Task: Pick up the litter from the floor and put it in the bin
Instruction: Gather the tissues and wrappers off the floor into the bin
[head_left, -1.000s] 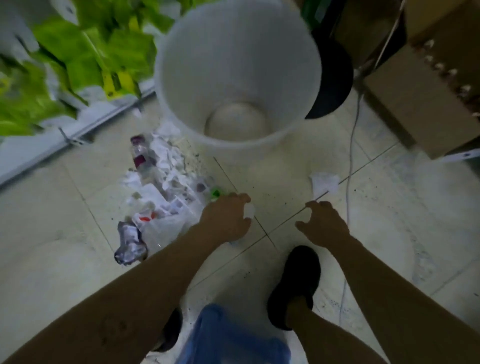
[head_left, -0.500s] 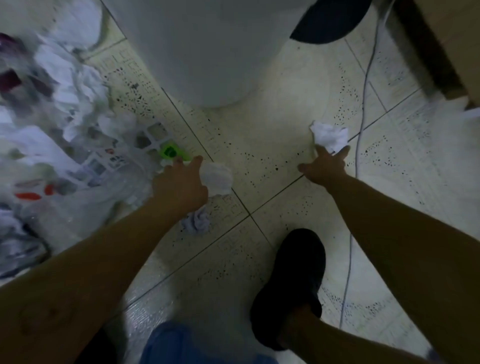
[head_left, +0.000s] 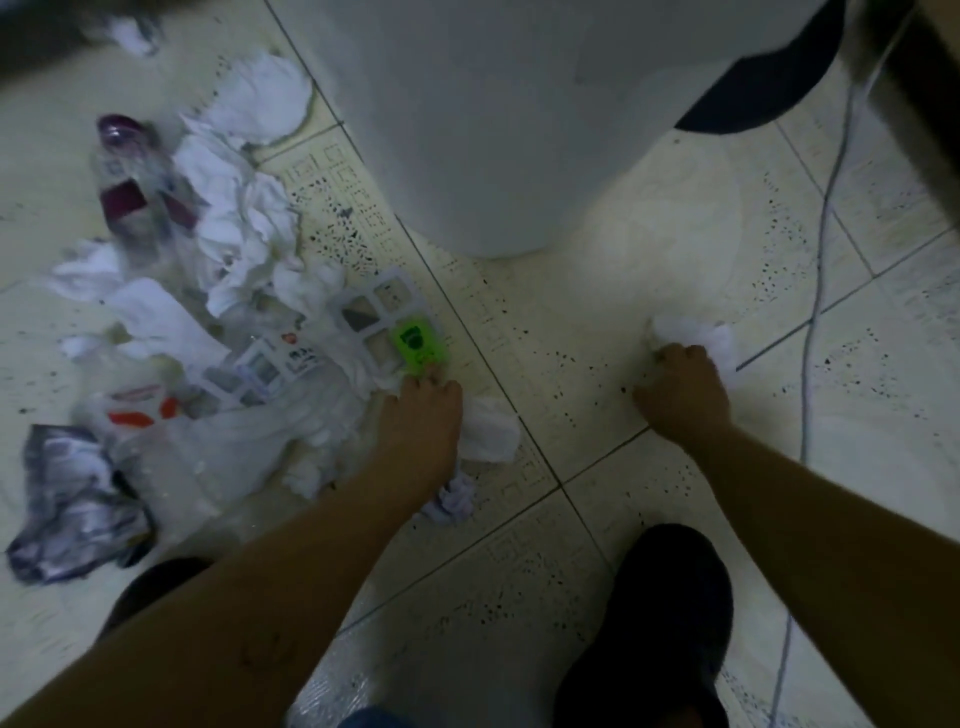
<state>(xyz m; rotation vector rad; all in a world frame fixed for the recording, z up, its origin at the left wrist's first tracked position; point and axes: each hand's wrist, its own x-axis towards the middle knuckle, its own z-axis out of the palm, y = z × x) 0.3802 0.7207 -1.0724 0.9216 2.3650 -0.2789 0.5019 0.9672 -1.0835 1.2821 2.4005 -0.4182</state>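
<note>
While the person crouched, floor (head_left: 675, 223): pale speckled tiles with dark grout lines, dimly lit; a thin cable (head_left: 821, 249) ran across them on the right.
Bin (head_left: 493, 130): white, standing on the tiles at top centre, only its outer wall in view; a dark round object (head_left: 753, 88) sat behind it.
Litter heap (head_left: 249, 234): crumpled white paper, a clear bottle (head_left: 124, 176) with a purple label, printed cards and a silvery wrapper (head_left: 72, 509), spread left of the bin.
Left hand (head_left: 421, 421): fingers curled, a white wad (head_left: 491, 428) held against the palm, fingertips touching a green card (head_left: 415, 345) at the heap's edge.
Right hand (head_left: 680, 384): fingers curled down over a white tissue (head_left: 722, 338) lying on the tiles, well apart from the heap.
Shoe (head_left: 665, 623): black, planted near the bottom edge.
Change: half a second earlier the right hand's fingers were stretched, only just reaching the tissue, and the left hand stopped short of the green card; a second earlier the bin's open mouth showed.
</note>
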